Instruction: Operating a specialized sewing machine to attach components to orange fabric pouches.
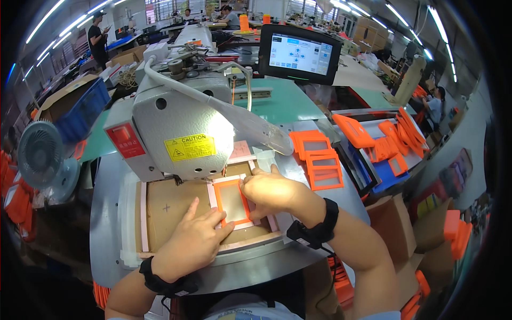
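An orange rectangular frame piece [233, 203] with a clear window lies in a pale template on the brown plate [170, 205] under the head of a grey sewing machine [184, 125]. My left hand [194, 234] rests flat on the plate, fingertips touching the frame's lower left edge. My right hand [266, 192] presses on the frame's right side, fingers curled over its top corner. Both wrists wear black bands.
A stack of orange frames [320, 160] lies to the right on the machine table [106, 213]. More orange parts [394, 138] fill a tray further right. A touchscreen [298, 53] stands behind, a small fan [42, 157] at left. People work at far benches.
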{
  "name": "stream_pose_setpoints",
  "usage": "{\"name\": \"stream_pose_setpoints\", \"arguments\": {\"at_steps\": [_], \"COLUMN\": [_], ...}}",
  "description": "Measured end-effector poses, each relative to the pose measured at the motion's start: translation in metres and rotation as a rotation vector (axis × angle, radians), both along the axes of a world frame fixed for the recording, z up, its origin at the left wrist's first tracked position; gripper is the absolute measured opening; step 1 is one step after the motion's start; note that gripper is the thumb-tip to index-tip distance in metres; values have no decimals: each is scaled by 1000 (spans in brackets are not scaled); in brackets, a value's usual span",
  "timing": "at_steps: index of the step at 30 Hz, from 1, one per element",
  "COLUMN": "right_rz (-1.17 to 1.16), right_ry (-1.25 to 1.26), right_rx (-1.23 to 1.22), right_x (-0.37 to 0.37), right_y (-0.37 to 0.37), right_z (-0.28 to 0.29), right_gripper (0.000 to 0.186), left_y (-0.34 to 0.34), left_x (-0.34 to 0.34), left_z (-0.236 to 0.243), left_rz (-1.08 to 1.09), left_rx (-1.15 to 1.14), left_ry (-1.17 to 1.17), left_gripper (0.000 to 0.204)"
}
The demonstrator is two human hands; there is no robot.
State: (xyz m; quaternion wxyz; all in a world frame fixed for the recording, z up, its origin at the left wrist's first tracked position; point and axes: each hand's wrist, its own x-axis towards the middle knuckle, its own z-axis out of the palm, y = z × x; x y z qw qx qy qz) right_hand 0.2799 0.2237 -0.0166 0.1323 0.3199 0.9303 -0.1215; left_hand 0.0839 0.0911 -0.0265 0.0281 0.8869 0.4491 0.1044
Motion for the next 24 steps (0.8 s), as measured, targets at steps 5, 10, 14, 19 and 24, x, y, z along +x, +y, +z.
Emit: {"name": "stream_pose_setpoints", "arguments": {"at_steps": [5, 10, 14, 19, 24], "right_rz": [-7, -1, -1, -30, -307], "right_ry": [-36, -144, -151, 207, 940], "right_rx": [-41, 39, 5, -103, -66], "right_x": [-2, -15, -17, 20, 139], "right_y": [0, -14, -13, -2, -40], "right_z": [5, 13, 16, 0, 1], "right_gripper": [55, 56, 68, 83, 58], "left_y": [-5, -6, -5, -5, -3], "left_x": [0, -1, -1, -13, -3], "left_z": [6, 1, 7, 5, 8], "left_rz": [-1, 7, 7, 10, 44], "left_rx": [-76, -63, -78, -129, -226], "left_ry": [-10, 16, 35, -23, -93], "left_gripper": [38, 37, 39, 43, 45]}}
